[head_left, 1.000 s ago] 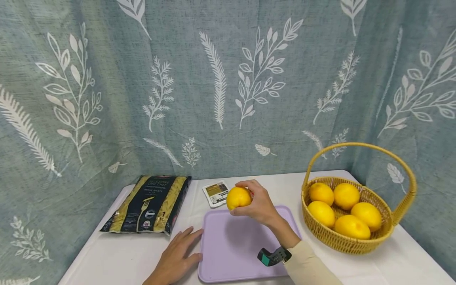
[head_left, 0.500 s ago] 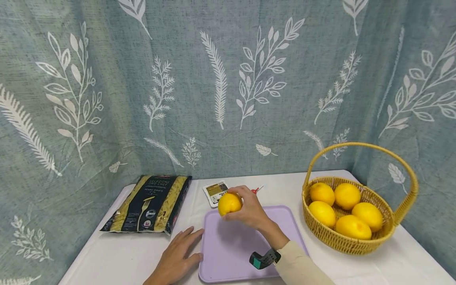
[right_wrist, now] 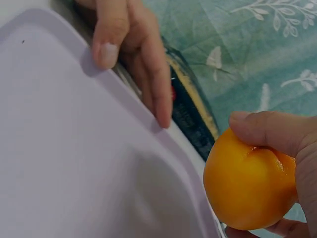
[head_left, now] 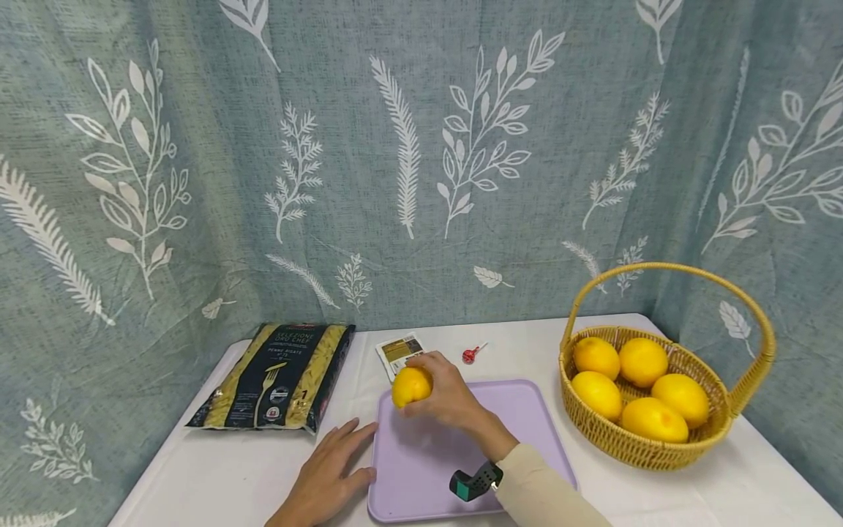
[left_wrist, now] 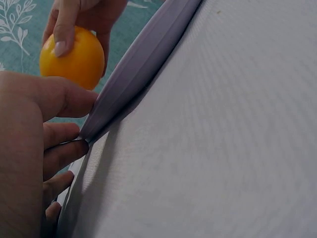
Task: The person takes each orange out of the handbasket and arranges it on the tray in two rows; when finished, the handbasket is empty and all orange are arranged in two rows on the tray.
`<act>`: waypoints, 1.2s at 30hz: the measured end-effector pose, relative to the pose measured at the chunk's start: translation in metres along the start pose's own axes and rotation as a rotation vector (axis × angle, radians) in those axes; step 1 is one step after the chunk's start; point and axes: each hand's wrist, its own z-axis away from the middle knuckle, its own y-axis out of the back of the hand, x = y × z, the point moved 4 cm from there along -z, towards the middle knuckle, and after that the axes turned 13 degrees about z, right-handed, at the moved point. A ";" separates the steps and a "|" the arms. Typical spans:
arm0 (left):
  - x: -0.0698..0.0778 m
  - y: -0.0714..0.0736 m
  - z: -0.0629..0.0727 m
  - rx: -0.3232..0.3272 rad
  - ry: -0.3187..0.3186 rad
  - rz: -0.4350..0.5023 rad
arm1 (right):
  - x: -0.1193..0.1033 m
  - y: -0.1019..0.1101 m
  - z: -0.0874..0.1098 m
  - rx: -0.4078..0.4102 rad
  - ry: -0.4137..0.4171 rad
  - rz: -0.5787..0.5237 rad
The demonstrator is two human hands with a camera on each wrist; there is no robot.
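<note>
My right hand [head_left: 448, 395] grips a yellow lemon [head_left: 411, 386], thumb on one side and fingers on the other, above the far left part of a lilac tray [head_left: 474, 454]. In the right wrist view the lemon [right_wrist: 247, 186] looks rounder, with a creased dimple beside the thumb. My left hand [head_left: 326, 472] lies at the tray's left edge with fingers extended. Its thumb and index fingertip [right_wrist: 162, 119] touch the rim in the right wrist view. The left wrist view shows the lemon [left_wrist: 74, 62] beyond that hand.
A wicker basket [head_left: 632, 457] with a tall handle holds several lemons [head_left: 654, 420] on the right. A penne bag [head_left: 276, 377] lies on the left. Behind the tray are a small flat packet [head_left: 395, 351] and a red lollipop [head_left: 469, 356]. A patterned curtain [head_left: 421, 278] hangs behind the table.
My right hand has carried the lemon left and slightly nearer to me, over the tray's far left corner. The lollipop has come into full view. My left hand stays in place.
</note>
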 end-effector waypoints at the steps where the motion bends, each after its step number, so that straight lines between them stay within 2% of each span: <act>1: 0.000 0.000 0.000 0.000 0.001 0.002 | 0.000 -0.002 0.000 -0.009 -0.001 0.008; 11: 0.000 0.000 0.000 0.004 0.003 -0.003 | -0.008 -0.014 -0.002 -0.060 0.037 0.085; 20: 0.000 0.001 -0.001 0.015 -0.018 -0.008 | -0.007 -0.025 -0.002 -0.093 0.024 0.161; 29: 0.000 0.000 0.000 0.027 -0.043 -0.018 | -0.007 -0.027 0.002 -0.085 0.027 0.157; 36: 0.000 0.000 0.000 0.030 -0.029 -0.012 | -0.006 -0.029 0.004 -0.086 0.022 0.150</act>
